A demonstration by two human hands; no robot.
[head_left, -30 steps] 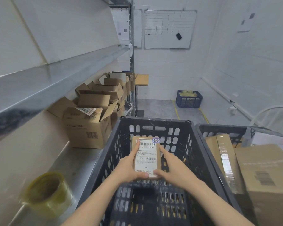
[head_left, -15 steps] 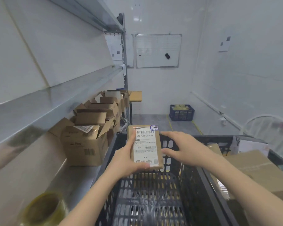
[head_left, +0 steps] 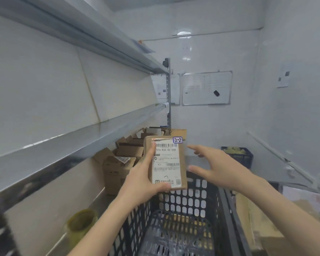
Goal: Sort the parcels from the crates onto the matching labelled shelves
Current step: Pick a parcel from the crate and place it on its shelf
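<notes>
white storeroom, steel shelves on the left
over the black crate, left hand grips the small cardboard parcel by its edges; right hand open-fingered beside it. looks light, stiff.

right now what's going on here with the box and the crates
A person is sorting parcels. The left hand holds a small brown parcel upright over the black crate, label facing the camera, with a handwritten 2-2 tag at its top corner. The right hand is open beside it, not touching. Metal shelves run along the left, with open cardboard boxes on the lower level.
</notes>
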